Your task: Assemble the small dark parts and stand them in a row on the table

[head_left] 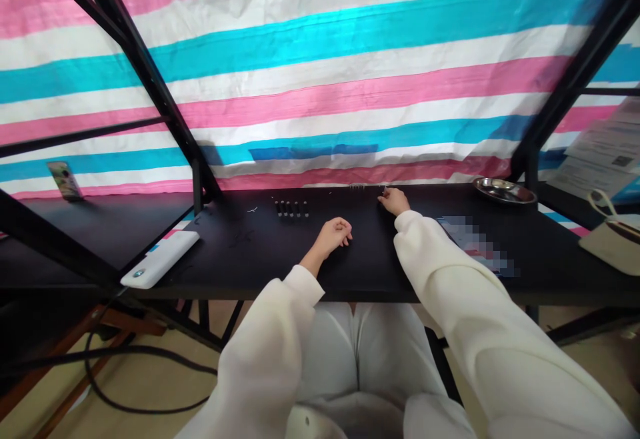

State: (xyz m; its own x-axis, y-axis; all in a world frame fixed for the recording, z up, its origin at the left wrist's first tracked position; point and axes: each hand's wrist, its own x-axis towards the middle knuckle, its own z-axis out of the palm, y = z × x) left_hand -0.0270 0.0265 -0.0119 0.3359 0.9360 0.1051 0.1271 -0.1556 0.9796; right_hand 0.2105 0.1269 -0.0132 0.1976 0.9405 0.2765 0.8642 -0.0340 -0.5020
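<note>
My left hand (pixel 334 235) hovers over or rests on the black table (pixel 250 259) near its middle, its fingers curled inward; anything inside them is hidden. Farther forward and to the right, my right hand (pixel 394 201) reaches to the table's back part. Its fingertips are pinched together by a tiny pale piece, too small to name. Just left of that hand, a row of several small metallic pieces (pixel 357 187) lies by the back edge. Several short dark cylinders with light ends (pixel 293 209) stand in a row to the left of my left hand.
A round metal dish (pixel 505 191) sits at the back right, with a blurred-out flat item (pixel 477 245) nearer. A long white device (pixel 163 259) lies at the left edge. Black frame posts (pixel 187 139) flank the table before a striped sheet (pixel 340 99). A beige bag (pixel 613 242) is far right.
</note>
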